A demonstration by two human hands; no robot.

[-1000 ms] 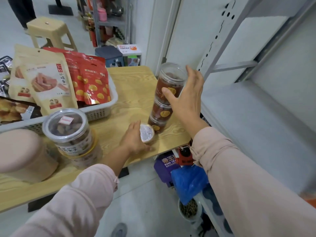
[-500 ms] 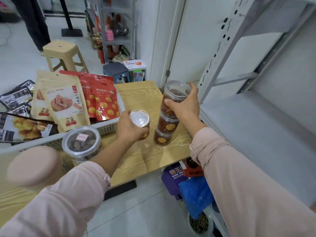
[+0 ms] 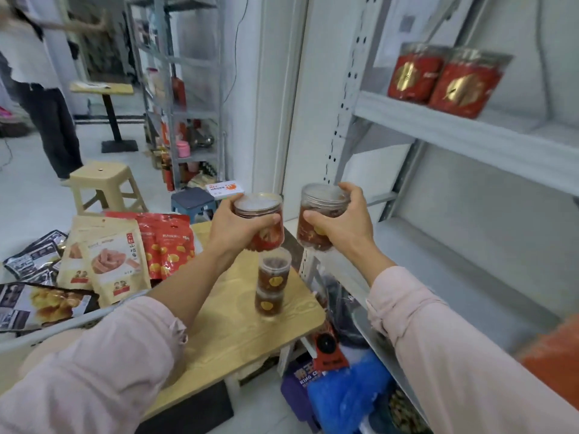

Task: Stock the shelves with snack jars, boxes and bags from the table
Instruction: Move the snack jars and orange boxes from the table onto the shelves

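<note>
Got a jar in each hand, both held up over the wooden table. My left hand is wrapped round the red-label jar, and my right hand grips the dark-snack jar just beside it. 2 stacked jars sit on the table below, and 2 red jars are up on the shelf.

Even, soft indoor light; wide-angle bending at edges, motion blur perhaps strongest at right.
</note>
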